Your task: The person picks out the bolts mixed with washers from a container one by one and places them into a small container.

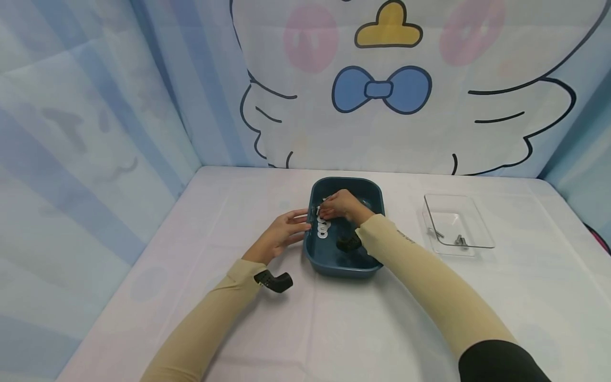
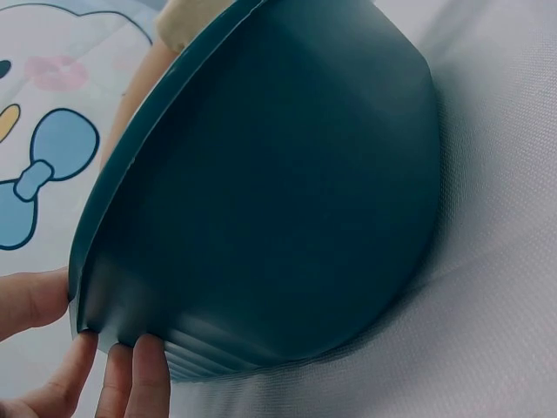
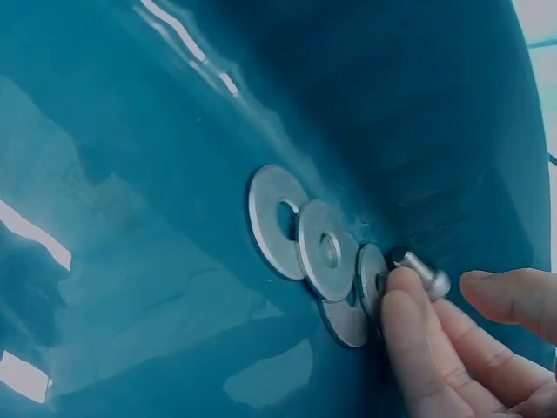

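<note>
Inside the dark teal plastic basin [image 1: 350, 260], my right hand [image 1: 346, 206] reaches to the left side. Its fingers [image 3: 406, 335] and thumb close around a small silver bolt [image 3: 424, 273]; a narrow gap shows between thumb and bolt head. Several flat metal washers [image 3: 277, 222] lie overlapping on the basin floor beside these fingertips. My left hand [image 1: 281, 233] is at the basin's left side, with its extended fingers [image 2: 150, 374] touching the outer wall and rim. Part of the basin's interior is hidden by the right hand and forearm.
A clear plastic box [image 1: 460, 217] stands to the right of the basin, with a few small metal screws [image 1: 460, 240] in it. The white tabletop [image 1: 267, 329] carries both containers. A printed cloth curtain [image 1: 382, 138] rises behind the table's back edge.
</note>
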The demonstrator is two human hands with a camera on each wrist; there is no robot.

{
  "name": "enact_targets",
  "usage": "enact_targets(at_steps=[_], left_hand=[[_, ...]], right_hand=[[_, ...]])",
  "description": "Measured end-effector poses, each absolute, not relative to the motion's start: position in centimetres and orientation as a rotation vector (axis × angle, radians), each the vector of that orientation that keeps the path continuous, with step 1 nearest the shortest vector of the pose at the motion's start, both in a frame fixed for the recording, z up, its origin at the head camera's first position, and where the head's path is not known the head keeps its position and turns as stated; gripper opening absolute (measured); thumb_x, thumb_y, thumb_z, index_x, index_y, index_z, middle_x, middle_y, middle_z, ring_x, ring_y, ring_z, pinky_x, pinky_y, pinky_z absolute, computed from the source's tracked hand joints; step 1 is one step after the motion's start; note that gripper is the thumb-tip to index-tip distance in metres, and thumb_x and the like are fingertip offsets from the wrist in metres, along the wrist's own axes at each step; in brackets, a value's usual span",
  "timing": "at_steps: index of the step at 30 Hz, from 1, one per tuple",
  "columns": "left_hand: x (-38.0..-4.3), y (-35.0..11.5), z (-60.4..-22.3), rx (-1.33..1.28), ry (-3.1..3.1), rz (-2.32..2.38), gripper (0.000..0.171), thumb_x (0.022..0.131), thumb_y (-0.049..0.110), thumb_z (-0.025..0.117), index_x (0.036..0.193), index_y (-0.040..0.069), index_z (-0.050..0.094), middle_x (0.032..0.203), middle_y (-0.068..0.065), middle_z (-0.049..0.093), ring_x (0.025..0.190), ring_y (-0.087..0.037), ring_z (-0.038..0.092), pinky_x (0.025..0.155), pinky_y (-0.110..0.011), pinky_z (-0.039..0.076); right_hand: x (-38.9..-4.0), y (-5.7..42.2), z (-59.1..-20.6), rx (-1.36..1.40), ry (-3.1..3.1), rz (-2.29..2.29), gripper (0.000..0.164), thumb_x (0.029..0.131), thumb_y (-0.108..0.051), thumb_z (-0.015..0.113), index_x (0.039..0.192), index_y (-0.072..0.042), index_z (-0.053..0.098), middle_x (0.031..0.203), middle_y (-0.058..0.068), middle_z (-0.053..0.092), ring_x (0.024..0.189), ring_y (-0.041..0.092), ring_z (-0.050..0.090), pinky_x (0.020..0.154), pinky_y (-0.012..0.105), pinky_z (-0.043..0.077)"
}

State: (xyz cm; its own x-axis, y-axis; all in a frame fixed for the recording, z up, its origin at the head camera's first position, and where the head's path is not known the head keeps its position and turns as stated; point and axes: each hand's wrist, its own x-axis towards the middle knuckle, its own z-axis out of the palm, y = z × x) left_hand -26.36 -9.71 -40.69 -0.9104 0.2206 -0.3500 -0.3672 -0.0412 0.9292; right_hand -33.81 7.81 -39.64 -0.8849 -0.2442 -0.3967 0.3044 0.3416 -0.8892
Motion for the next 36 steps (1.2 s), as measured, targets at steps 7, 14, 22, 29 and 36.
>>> enact_targets(at_steps=[7,14,22,29,36], left_hand=[[-26.38,-9.75,-40.74,-0.147,1.841,2.001,0.051,0.091,0.003,0.058,0.139,0.009,0.043,0.142,-0.014,0.046,0.129,-0.028,0.048,0.108,-0.043,0.040],[-26.28,-9.77,-40.68,-0.153,1.847,1.992,0.050,0.091,0.004,0.059,0.138,0.010,0.044,0.142,-0.013,0.046,0.128,-0.028,0.049,0.108,-0.043,0.040],[-26.18,-9.80,-40.59,-0.146,1.848,1.986,0.050,0.091,0.004,0.058,0.138,0.010,0.044,0.143,-0.013,0.046,0.129,-0.028,0.049,0.108,-0.043,0.040],[-26.28,-9.86,-40.69,-0.142,1.851,1.989,0.050,0.091,0.004,0.058,0.139,0.009,0.043,0.143,-0.014,0.046,0.128,-0.029,0.049,0.108,-0.043,0.040],[-26.43,-9.92,-40.79,-0.144,1.849,1.991,0.050,0.091,0.003,0.057,0.139,0.009,0.043,0.143,-0.014,0.045,0.128,-0.029,0.049,0.108,-0.042,0.040]], right_hand=[[-33.85,7.67,-39.91,0.053,2.155,-1.583,0.031,0.092,-0.002,0.056,0.121,0.009,0.058,0.119,0.027,0.061,0.076,0.012,0.068,0.083,0.030,0.056],[-33.82,7.59,-40.02,0.064,2.154,-1.588,0.029,0.091,-0.002,0.058,0.118,0.008,0.061,0.118,0.025,0.063,0.076,0.012,0.068,0.082,0.030,0.056],[-33.91,7.37,-40.19,0.042,2.205,-1.598,0.027,0.090,-0.005,0.060,0.115,0.005,0.064,0.117,0.023,0.064,0.093,0.022,0.070,0.083,0.030,0.056],[-34.09,7.18,-40.47,-0.009,2.295,-1.597,0.027,0.088,-0.010,0.065,0.112,0.003,0.066,0.113,0.020,0.067,0.100,0.028,0.068,0.086,0.035,0.056],[-34.15,7.08,-40.33,0.003,2.313,-1.591,0.026,0.088,-0.012,0.065,0.111,0.001,0.067,0.112,0.019,0.068,0.097,0.025,0.069,0.091,0.038,0.053]])
